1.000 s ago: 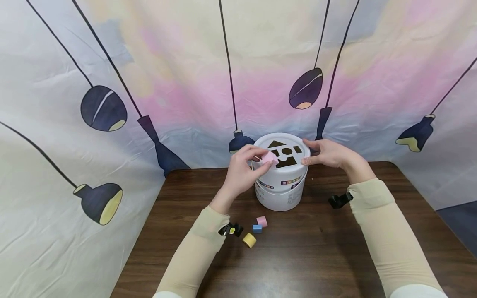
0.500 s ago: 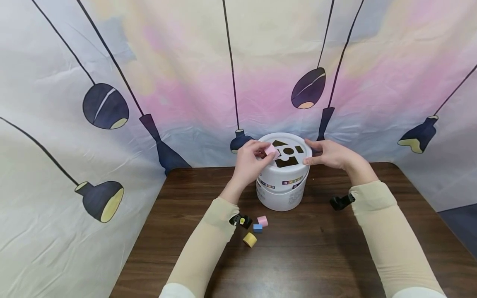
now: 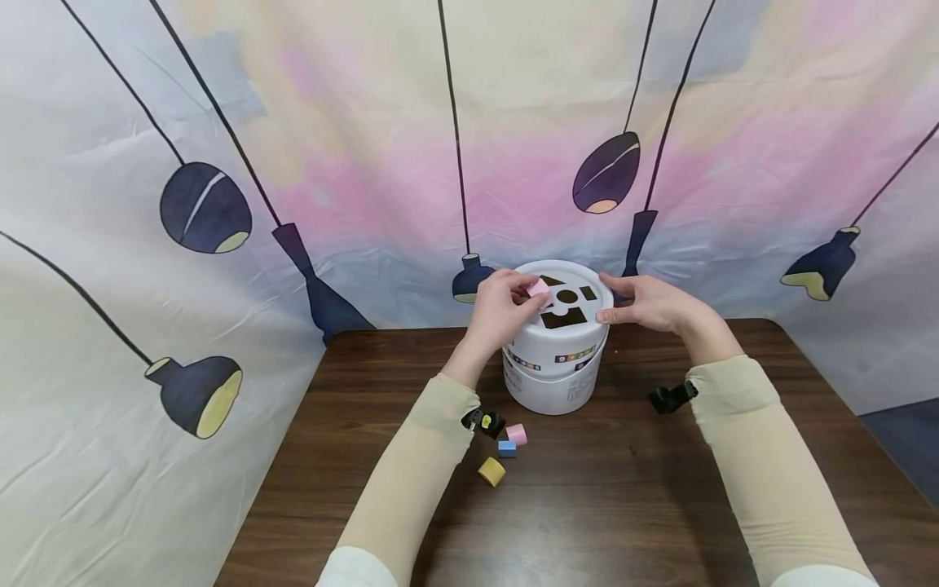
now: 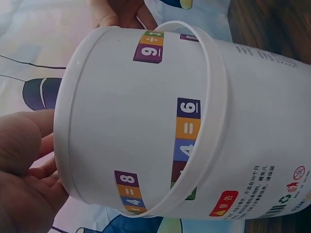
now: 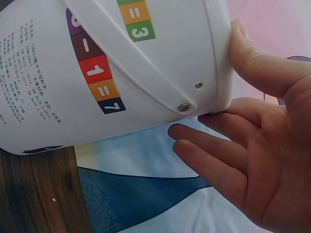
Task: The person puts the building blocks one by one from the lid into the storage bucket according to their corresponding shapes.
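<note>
A white bucket with a shape-cutout lid stands at the back of the brown table. My left hand pinches a pink block over the lid's left side, near the cutouts. My right hand rests against the lid's right rim with its fingers straight; in the right wrist view the thumb presses the bucket rim. The left wrist view shows the bucket side and my left hand at its top edge; the block is hidden there.
A pink block, a small blue block and a yellow cylinder lie on the table in front of the bucket. A printed cloth backdrop hangs close behind and to the left. The table's right edge drops off toward the floor.
My left hand has carried the pink block up and back across the lid, from its front left edge to over the cutouts. The right hand has stayed on the rim.
</note>
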`<action>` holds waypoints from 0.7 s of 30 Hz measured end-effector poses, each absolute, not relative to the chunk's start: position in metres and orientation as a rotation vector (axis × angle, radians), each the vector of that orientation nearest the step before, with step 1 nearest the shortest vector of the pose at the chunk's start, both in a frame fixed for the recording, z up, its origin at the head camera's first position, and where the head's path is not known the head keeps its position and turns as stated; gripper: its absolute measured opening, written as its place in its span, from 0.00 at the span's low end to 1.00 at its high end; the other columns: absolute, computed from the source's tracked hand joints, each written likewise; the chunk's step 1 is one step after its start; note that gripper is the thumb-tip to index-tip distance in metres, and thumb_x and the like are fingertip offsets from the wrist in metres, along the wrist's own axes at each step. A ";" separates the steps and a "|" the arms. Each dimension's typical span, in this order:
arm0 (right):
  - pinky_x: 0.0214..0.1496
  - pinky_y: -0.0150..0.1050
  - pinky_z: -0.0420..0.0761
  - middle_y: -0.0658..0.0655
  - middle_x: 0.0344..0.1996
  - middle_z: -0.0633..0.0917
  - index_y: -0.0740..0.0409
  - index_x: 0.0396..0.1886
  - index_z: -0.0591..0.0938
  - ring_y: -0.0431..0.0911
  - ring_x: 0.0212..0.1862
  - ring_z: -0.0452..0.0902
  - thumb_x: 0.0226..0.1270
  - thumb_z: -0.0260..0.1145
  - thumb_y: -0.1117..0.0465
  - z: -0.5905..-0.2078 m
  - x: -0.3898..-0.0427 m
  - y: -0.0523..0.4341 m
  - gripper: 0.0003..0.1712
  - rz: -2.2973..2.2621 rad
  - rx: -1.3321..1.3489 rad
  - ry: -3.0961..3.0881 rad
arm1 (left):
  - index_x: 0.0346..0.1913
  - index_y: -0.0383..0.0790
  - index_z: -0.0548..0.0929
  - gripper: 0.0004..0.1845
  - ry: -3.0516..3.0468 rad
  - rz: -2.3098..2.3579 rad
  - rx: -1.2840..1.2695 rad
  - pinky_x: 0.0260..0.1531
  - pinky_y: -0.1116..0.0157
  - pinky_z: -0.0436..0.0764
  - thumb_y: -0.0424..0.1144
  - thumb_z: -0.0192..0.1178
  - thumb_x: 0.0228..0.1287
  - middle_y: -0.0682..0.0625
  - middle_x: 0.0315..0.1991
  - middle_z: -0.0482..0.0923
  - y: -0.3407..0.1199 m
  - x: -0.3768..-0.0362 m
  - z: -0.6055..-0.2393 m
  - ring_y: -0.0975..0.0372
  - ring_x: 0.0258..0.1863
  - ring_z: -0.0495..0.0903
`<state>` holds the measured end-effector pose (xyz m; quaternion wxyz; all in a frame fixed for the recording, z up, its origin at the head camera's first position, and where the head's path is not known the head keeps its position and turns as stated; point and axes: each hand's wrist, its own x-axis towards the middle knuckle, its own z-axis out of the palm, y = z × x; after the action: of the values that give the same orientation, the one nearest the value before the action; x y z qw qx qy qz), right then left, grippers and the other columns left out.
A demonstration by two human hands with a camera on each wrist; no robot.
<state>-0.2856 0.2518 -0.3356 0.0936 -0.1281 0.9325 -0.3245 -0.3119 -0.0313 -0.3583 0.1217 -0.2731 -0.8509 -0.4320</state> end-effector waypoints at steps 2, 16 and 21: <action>0.79 0.68 0.57 0.75 0.79 0.64 0.61 0.87 0.57 0.69 0.81 0.56 0.72 0.76 0.43 -0.336 -0.286 0.252 0.56 -0.966 -0.383 2.768 | 0.61 0.34 0.89 0.19 -2.497 -1.238 -0.806 0.44 0.67 0.87 0.38 0.72 0.73 0.41 0.52 0.82 -0.030 -0.313 -0.358 0.56 0.44 0.88; 0.79 0.67 0.58 0.76 0.78 0.64 0.61 0.87 0.56 0.69 0.80 0.57 0.73 0.75 0.45 -0.336 -0.283 0.251 0.55 -0.981 -0.375 2.766 | 0.61 0.33 0.89 0.19 -2.505 -1.145 -0.872 0.45 0.67 0.84 0.38 0.73 0.72 0.41 0.52 0.80 -0.031 -0.314 -0.365 0.55 0.45 0.86; 0.79 0.67 0.58 0.76 0.78 0.64 0.61 0.87 0.56 0.69 0.80 0.57 0.73 0.75 0.46 -0.335 -0.282 0.252 0.55 -0.988 -0.370 2.768 | 0.61 0.32 0.89 0.19 -2.506 -1.135 -0.865 0.48 0.62 0.85 0.37 0.72 0.72 0.41 0.54 0.81 -0.031 -0.314 -0.365 0.54 0.47 0.85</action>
<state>-0.2820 0.2520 -0.3349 0.0896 -0.1243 0.9307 -0.3320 -0.3141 -0.0312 -0.3653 0.1286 -0.2975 -0.8617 -0.3903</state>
